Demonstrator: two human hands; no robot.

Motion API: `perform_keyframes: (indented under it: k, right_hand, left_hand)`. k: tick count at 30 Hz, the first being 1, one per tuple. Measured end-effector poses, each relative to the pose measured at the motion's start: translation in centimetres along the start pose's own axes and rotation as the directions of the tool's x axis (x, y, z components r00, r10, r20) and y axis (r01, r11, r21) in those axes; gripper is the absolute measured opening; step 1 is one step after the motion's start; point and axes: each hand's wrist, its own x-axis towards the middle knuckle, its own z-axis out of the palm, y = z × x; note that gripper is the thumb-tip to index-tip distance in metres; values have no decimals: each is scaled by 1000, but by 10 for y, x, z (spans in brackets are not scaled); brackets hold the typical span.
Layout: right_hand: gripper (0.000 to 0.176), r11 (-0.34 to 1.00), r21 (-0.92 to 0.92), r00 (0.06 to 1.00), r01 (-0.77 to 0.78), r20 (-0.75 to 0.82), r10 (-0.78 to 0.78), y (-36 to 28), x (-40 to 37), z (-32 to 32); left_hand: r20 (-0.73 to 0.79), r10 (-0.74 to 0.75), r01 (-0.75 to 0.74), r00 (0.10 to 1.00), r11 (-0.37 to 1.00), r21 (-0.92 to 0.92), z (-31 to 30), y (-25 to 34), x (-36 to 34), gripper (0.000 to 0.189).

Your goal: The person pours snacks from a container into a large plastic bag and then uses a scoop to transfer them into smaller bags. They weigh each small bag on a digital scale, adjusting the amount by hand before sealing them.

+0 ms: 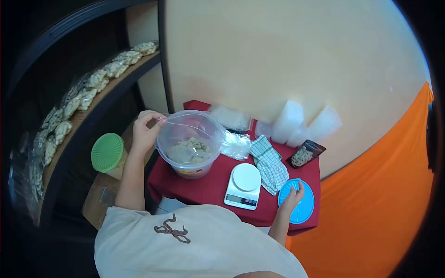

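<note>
My left hand (147,126) is at the left rim of a clear plastic tub (190,171), thumb and fingers pinched on its thin clear handle (183,123). Pale greenish pieces of food (193,147) lie inside the tub. My right hand (292,200) is over a round blue lid (303,209) at the table's right front, fingers apart and nothing visible in them. Between the hands stands a white kitchen scale (243,186) with a bare round platform. A green-and-white checked cloth (270,166) lies beside the scale.
A black pouch (306,154) with similar pieces lies at the right of the red-covered table (222,163). Clear packets (236,145) and white plastic stacks (287,121) are along the wall. Left are a green-lidded container (107,153) and a shelf of filled bags (97,79).
</note>
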Motion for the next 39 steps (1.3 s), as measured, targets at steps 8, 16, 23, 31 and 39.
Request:
perform_keyframes:
  k: [8, 16, 23, 31, 39]
  right_hand:
    - [28, 839, 301, 609, 453, 582, -538, -78, -33, 104]
    - [33, 316, 253, 8, 914, 768, -640, -170, -92, 168]
    - [35, 183, 81, 22, 980, 865, -501, -170, -97, 170]
    - [20, 257, -14, 159, 966, 819, -552, -175, -100, 177]
    - [15, 268, 74, 113, 961, 775, -621, -187, -108, 144]
  left_hand:
    - [-281, -21, 23, 960, 1000, 4, -16, -12, -30, 9]
    - [114, 137, -176, 984, 827, 534, -29, 42, -21, 31]
    - [223, 207, -300, 953, 757, 581, -39, 38, -23, 34]
    - [237, 233, -327, 943, 783, 529, -29, 39, -11, 26]
    - [202, 412, -458, 889, 822, 338, -41, 33, -16, 15]
